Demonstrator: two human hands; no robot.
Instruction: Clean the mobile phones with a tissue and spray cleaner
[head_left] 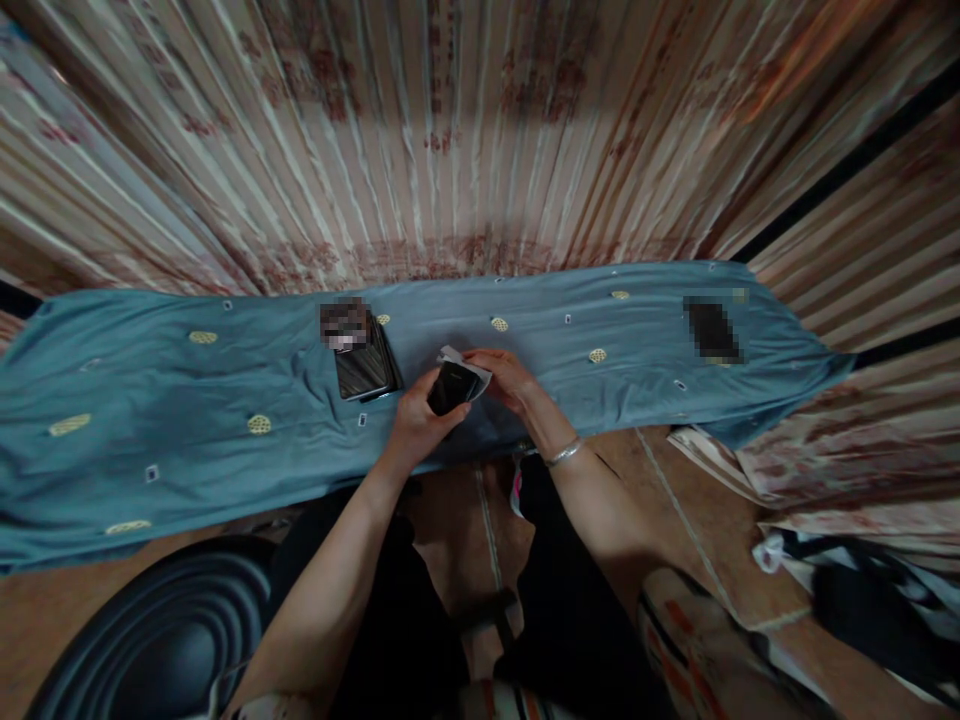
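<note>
Above the near edge of a blue patterned cloth, my left hand (417,418) is closed around a small black phone-like object (453,386). Faint small markings show on its upper face. A thin whitish wrapper or cloth (481,379) sticks out behind its top and right side. The fingers of my right hand (504,376) are bent and closed on this pale piece; their tips are partly hidden. Left of my hands lies a stack of dark, flat, glossy pieces (363,368), with a blurred-out item (345,322) at its upper end.
The blue cloth (292,460) covers a long, narrow surface before a patterned curtain (465,180). A dark flat object (712,330), blurred out, lies at the right. A round black ribbed item (172,640) stands at lower left. Dark fabric (862,605) lies at lower right.
</note>
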